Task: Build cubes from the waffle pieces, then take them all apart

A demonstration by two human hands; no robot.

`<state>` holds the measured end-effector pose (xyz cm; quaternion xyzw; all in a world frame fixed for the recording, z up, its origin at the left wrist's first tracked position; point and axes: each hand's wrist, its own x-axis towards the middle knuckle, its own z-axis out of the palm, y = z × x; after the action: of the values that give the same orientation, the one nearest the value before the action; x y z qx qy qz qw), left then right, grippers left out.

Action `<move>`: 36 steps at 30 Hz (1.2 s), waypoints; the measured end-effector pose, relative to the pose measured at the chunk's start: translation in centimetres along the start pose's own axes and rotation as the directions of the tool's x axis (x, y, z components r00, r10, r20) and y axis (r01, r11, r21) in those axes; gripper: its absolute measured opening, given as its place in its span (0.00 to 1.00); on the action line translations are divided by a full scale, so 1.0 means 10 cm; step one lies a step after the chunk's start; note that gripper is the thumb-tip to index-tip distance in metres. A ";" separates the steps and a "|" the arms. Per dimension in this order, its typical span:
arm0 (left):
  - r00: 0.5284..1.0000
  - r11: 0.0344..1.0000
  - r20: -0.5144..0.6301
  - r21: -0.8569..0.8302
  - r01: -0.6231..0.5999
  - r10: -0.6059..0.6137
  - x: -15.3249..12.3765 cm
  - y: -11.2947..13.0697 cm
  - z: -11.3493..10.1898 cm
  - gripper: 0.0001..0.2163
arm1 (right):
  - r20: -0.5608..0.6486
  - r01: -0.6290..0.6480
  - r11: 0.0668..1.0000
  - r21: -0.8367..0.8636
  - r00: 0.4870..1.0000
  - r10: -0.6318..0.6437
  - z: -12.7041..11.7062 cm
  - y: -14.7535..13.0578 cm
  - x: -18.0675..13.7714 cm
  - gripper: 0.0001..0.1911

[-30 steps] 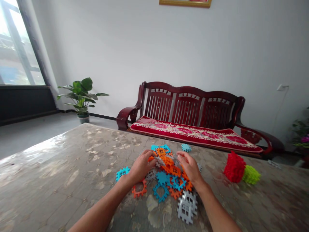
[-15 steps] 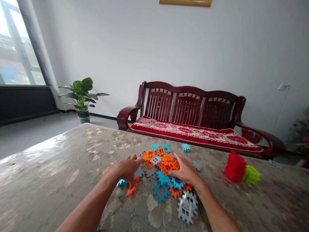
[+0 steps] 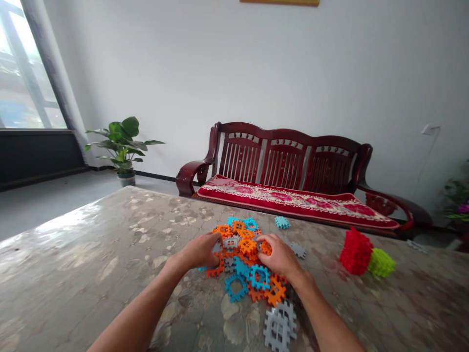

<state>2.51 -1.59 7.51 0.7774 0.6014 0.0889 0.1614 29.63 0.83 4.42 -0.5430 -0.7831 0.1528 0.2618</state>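
A loose pile of notched plastic building pieces lies on the table, with an orange window piece (image 3: 248, 246), a white window piece (image 3: 230, 243) and a blue ring-shaped piece (image 3: 236, 287) among them. Against the pile's left side rests my left hand (image 3: 203, 251), open, thumb and forefinger apart beside an orange piece (image 3: 216, 268). My right hand (image 3: 279, 255) cups the right side, its fingers bent but apart around another orange piece (image 3: 266, 248). The hands partly hide the pieces they touch. Grey window pieces (image 3: 280, 325) lie nearer me.
A red block assembly (image 3: 356, 252) and a lime-green one (image 3: 381, 263) stand on the right of the patterned table (image 3: 110, 283). A light-blue piece (image 3: 282, 222) and a grey piece (image 3: 298, 250) lie apart from the pile. Beyond the table is a wooden bench (image 3: 282, 161).
My left hand has moved right and slightly up, pushing the orange and blue pieces at the left into the pile. My right hand's fingers have bent inward, and pieces near it have shifted.
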 end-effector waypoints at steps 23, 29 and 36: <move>0.947 0.728 -0.296 -0.675 -0.117 -0.122 0.27 0.07 0.38 0.14 | 0.048 0.049 0.955 0.292 0.997 -0.066 -0.06 0.20 0.02 0.49; 0.985 0.941 -0.173 -0.329 -0.078 0.021 0.16 0.07 0.38 0.23 | 0.145 -0.046 0.991 0.129 0.989 0.027 -0.05 0.19 -0.07 0.51; 0.997 0.998 -0.043 -0.028 -0.063 0.062 0.03 0.18 0.31 0.37 | 0.088 -0.031 0.993 0.113 0.996 0.021 -0.03 0.15 -0.07 0.38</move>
<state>5.25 -2.19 5.26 0.7912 0.5788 0.1193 0.1573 31.10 0.70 3.70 -0.5302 -0.7765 0.2243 0.2562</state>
